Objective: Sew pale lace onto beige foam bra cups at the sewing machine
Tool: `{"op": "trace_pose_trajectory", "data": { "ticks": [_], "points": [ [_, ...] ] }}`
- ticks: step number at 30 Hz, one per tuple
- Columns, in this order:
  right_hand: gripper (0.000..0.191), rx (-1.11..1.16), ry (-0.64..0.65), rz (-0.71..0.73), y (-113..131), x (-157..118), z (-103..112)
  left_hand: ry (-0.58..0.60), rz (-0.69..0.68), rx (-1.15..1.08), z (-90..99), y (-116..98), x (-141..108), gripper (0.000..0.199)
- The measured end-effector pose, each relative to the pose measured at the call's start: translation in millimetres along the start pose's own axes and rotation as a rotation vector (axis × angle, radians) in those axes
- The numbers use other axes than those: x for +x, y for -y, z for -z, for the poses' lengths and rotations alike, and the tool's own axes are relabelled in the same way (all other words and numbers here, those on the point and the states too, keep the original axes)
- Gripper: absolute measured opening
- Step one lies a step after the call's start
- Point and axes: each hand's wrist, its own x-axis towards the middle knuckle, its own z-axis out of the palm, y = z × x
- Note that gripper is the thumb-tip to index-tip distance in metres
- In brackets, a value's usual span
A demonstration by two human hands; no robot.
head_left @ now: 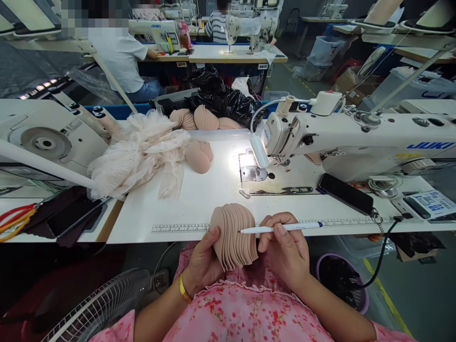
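A fanned stack of beige bra pads point(233, 235) is gripped in my left hand point(203, 261), thumb on the near face and fingers behind, at the table's front edge. My right hand point(287, 247) pinches a white marker pen point(285, 227) with a dark blue end. The pen lies almost level, and its tip points left, touching or very near the edges of the pads. Beyond my hands, a few more bra pads point(198, 157) rest on the white table point(210, 190) beside a heap of cream lace fabric point(142, 149).
A sewing machine point(356, 137) with a lit lamp stands at the right. Thread snips point(297, 190) and a black phone point(345, 194) lie before it. More pads point(206, 118) and black plastic bags point(224, 95) sit behind. A person point(119, 57) in white works farther back. A fan point(103, 304) is below left.
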Motion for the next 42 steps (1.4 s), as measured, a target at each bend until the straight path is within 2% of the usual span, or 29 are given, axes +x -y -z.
{"op": "trace_pose_trajectory", "data": {
  "ticks": [4,7,10,14,20,22,26,30,32,38,42],
  "points": [
    [0.017,-0.048,-0.045,0.006,-1,0,2,-0.018,0.007,-0.006,4.8,1,0,0.056],
    [0.018,-0.079,0.003,-0.022,-4,-1,2,0.008,0.005,0.007,5.8,2,1,0.056],
    [0.018,-0.058,0.030,-0.003,-3,-1,1,0.024,0.006,0.012,4.3,2,1,0.063],
    [0.016,-0.060,-0.018,0.030,-2,0,1,0.035,0.020,0.038,2.7,3,1,0.072],
    [0.017,-0.141,0.064,0.011,-7,-4,3,0.088,-0.015,0.037,-3.4,4,2,0.056],
    [0.017,-0.106,0.066,0.030,-6,-5,3,0.111,-0.010,0.042,-6.3,4,2,0.057],
    [0.016,-0.078,0.044,0.070,-3,-3,2,0.082,-0.017,0.064,-10.1,4,2,0.062],
    [0.016,-0.125,0.075,0.041,-6,-5,4,0.136,-0.014,0.035,-11.4,5,1,0.056],
    [0.016,-0.144,0.099,0.046,-7,-6,4,0.120,-0.016,0.031,-10.6,5,2,0.054],
    [0.017,-0.103,0.087,0.094,-3,-4,4,0.093,-0.022,0.068,-8.8,5,2,0.066],
    [0.017,-0.187,0.135,0.098,-5,-4,4,0.144,-0.036,0.059,-14.2,6,2,0.057]
  ]
}}
